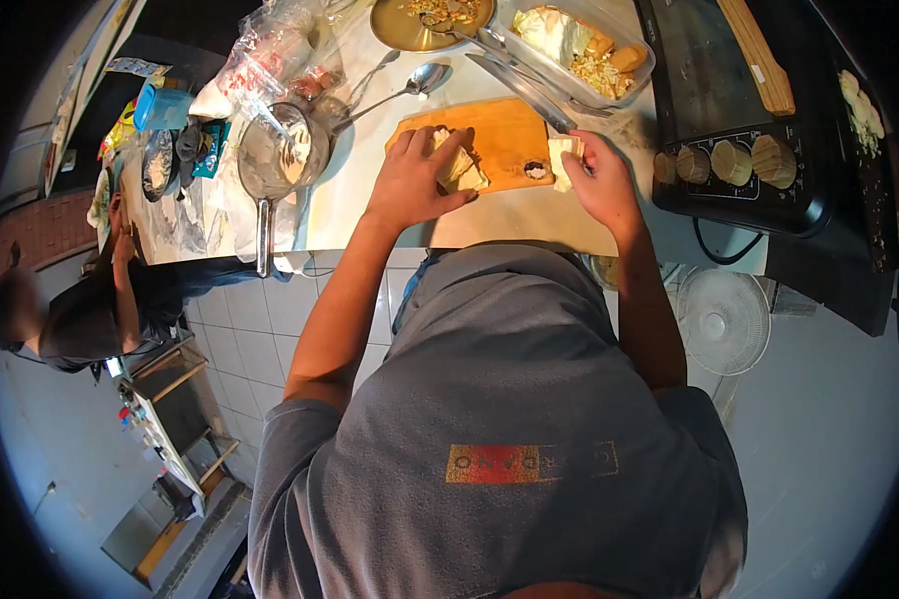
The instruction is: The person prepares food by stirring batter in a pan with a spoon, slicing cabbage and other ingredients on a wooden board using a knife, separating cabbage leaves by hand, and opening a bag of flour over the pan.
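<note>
a light-topped table [350, 215] spans the scene, its near edge just in front of a person in a grey t-shirt [489, 379]. a co-worker in a dark top [90, 324] stands at the table's left end, well apart. at right sits a black stove [694, 105] with four knobs, a wooden utensil [754, 55] lying across it; below the table's level stands a white fan [722, 321]. on the tabletop, a wooden cutting board [514, 130] lies flat near the edge, between the stove and a metal saucepan [260, 155] whose handle points toward the wearer. beyond the board rest a clear container [650, 72] of pale and brown food and a round pan [390, 28] holding chopped bits.

the left hand [415, 178] is palm down over the board, thumb and fingers spread moderately wide around pale, folded pieces [464, 172] — it covers part of them. the right hand [601, 185], at the board's right edge, holds a pale piece [564, 160] pinched between thumb and fingers, the grip narrow. a long knife [524, 92] lies at the board's far right side, and a metal spoon [427, 78] rests beyond its far left corner.
</note>
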### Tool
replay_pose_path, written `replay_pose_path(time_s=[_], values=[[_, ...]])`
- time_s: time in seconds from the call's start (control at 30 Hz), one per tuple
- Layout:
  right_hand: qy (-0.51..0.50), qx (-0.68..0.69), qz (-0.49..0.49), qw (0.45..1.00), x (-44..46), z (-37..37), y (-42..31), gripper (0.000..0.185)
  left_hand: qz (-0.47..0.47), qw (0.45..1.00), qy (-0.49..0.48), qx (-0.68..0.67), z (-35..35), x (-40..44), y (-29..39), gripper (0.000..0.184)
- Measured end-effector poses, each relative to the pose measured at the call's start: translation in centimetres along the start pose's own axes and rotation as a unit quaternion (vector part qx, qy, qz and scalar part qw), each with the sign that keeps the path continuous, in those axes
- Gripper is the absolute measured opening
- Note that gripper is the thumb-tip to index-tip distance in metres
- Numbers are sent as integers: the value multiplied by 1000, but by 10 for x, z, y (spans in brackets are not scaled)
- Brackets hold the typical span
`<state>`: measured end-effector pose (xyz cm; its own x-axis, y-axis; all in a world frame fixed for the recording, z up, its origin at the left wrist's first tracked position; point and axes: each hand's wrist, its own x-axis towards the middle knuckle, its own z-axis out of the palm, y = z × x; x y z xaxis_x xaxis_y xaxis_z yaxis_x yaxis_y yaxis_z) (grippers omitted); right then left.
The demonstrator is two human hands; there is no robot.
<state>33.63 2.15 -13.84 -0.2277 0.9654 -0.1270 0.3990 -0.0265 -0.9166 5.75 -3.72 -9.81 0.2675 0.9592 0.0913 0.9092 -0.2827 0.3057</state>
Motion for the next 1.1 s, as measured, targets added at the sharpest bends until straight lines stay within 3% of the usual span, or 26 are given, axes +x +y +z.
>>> replay_pose_path(time_s=[0.4,0.67,1.0,1.1], values=[[11,42,-4,999,-8,3,6,40,-15,1000,7,13,6,-1,3,77],[20,33,-2,999,-9,3,6,39,15,996,78,33,19,-1,-1,67],[9,32,4,999,-10,-2,12,39,-4,998,57,-10,13,-1,7,60],[11,44,-4,999,-8,-4,18,39,47,998,41,21,10,-1,5,55]])
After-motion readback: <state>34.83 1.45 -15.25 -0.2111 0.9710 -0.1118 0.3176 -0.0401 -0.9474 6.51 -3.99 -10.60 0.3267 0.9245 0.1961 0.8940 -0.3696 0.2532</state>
